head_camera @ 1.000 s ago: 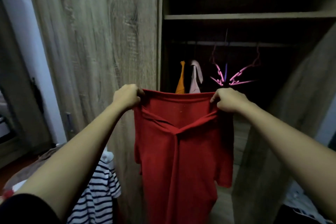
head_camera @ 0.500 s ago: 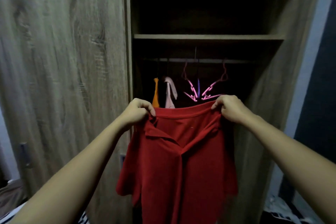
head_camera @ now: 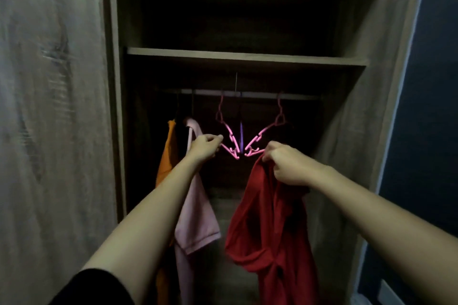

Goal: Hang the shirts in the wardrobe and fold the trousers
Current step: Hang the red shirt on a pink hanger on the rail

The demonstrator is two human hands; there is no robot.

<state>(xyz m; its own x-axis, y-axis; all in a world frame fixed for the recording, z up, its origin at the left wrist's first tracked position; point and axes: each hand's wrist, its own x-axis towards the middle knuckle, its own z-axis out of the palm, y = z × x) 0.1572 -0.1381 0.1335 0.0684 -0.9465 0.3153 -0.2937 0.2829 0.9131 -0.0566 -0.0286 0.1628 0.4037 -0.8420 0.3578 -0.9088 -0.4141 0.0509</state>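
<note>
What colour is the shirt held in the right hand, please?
The shirt is red; head view.

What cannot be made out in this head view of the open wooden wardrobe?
Head view: whether the left hand grips the folding pink plastic hanger; curled fingers and darkness hide contact.
Head view: hem of the red shirt in the right hand; cut by the bottom edge.
Head view: space above the wooden shelf; too dark.
</note>
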